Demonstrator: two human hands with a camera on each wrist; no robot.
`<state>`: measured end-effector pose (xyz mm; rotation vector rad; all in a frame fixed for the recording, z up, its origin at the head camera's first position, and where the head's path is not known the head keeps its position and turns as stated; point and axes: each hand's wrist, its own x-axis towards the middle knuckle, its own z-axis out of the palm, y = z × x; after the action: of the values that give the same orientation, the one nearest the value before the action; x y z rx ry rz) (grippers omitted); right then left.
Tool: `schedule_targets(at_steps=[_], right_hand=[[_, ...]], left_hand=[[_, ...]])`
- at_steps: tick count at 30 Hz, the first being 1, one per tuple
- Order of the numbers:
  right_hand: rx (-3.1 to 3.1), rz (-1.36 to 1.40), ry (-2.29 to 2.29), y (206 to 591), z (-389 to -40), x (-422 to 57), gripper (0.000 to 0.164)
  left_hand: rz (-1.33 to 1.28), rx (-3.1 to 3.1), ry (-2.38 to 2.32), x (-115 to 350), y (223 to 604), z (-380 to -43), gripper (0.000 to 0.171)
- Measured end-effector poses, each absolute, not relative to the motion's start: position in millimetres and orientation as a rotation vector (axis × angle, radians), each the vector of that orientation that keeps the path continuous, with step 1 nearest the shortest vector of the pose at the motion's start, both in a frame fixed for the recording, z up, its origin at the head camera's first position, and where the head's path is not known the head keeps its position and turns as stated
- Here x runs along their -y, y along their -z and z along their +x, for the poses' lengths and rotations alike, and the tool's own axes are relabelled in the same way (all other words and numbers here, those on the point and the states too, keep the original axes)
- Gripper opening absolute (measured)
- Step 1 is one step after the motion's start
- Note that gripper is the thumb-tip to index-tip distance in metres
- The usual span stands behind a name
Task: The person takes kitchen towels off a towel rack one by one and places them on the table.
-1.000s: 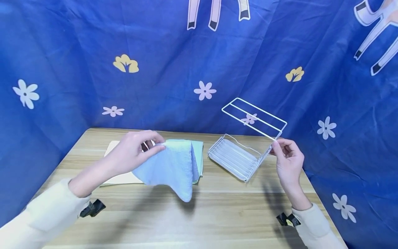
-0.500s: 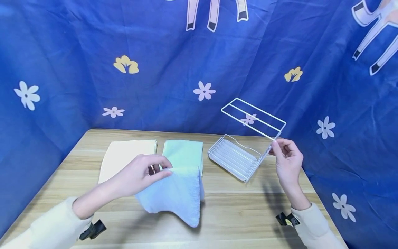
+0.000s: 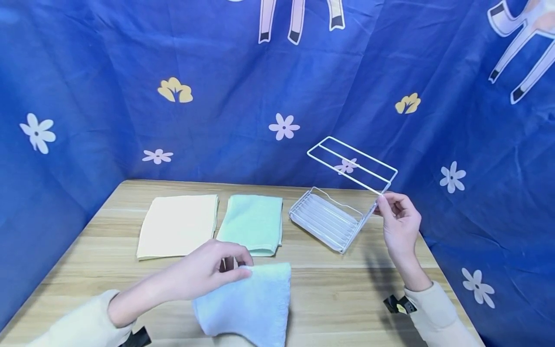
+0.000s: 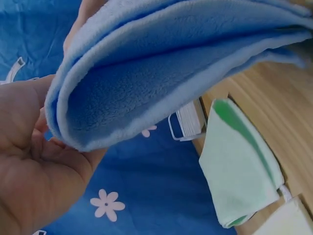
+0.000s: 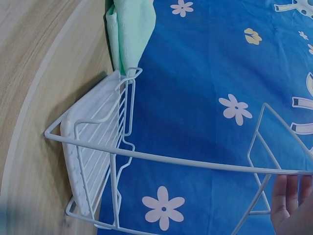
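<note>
My left hand [image 3: 212, 270] pinches the top edge of a folded blue towel [image 3: 251, 306], which hangs down over the near part of the table. In the left wrist view the blue towel [image 4: 146, 83] shows its layered folds beside the thumb and palm. My right hand [image 3: 401, 221] grips the upper corner of a white wire rack [image 3: 353, 164] at the right. The rack's lower shelf holds a white ribbed tray [image 3: 325, 219]; in the right wrist view the wire frame [image 5: 186, 161] runs to the fingers at the edge.
A folded cream towel [image 3: 178, 226] lies flat at the left of the wooden table [image 3: 338, 299]. Beside it lies a folded green towel [image 3: 251, 221], left of the rack. Blue curtain [image 3: 225, 106] with flower prints encloses the back and sides.
My left hand has carried the blue towel toward me and slightly right, away from above the cream and green towels, which are now uncovered. The right hand stays on the rack.
</note>
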<state>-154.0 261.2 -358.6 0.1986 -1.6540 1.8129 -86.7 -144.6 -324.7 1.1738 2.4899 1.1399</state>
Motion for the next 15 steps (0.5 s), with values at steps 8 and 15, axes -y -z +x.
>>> schedule_targets(at_steps=[8, 15], right_hand=[[1.629, 0.23, -1.829, 359, -155, -262, 0.006], [1.632, 0.226, -1.816, 360, -156, -262, 0.004]], left_hand=[[1.059, -2.454, -1.063, 146, 338, -103, 0.011], [1.048, -2.502, -1.019, 147, 349, -126, 0.008]])
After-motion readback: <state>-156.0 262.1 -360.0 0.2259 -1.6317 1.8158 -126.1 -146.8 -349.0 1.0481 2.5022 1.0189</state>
